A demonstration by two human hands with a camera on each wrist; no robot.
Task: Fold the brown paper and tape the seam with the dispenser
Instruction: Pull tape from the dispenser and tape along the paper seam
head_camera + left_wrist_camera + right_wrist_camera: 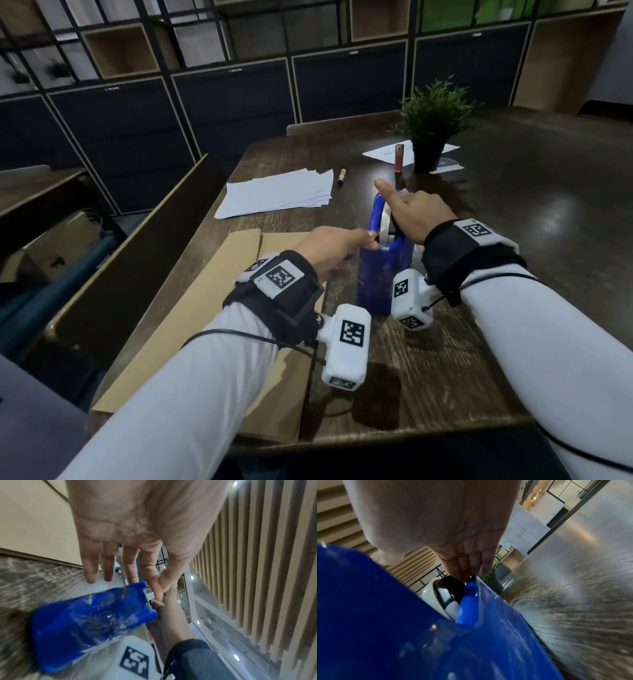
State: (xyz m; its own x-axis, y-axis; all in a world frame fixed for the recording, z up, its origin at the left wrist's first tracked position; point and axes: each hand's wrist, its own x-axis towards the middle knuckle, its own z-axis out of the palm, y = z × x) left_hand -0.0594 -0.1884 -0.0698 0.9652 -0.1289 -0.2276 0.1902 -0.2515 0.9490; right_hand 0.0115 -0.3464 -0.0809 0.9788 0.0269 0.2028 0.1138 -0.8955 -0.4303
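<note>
Nearest me, the brown paper (212,308) lies flat on the dark wooden surface (479,342) under my left forearm, with one flap lapped over the rest near its far edge. I judge the folding mostly done, though I cannot see the seam clearly.

Just beyond, the blue tape dispenser (380,270) stands on the surface beside the paper's right edge. My left hand (329,250) reaches to its cutter end: thumb and forefinger are closed together in a pinch there while the other fingers stay extended. I take it to be the tape end they have, though the clear tape itself is too faint to make out. My right hand (414,216) rests on top of the dispenser over the tape roll (385,222), steadying it with the forefinger pointing straight forward; the right wrist view shows fingertips (467,573) extended down onto the blue frame, pressing rather than wrapping it.

So the step in hand is drawing off a length of tape. Next I need to keep the dispenser pinned down, pull a strip toward the paper, tear it on the cutter, and lay it across the seam without letting it curl onto itself.

Farther off lie a stack of white sheets (277,195), a marker (341,175) and a potted plant (431,123).
</note>
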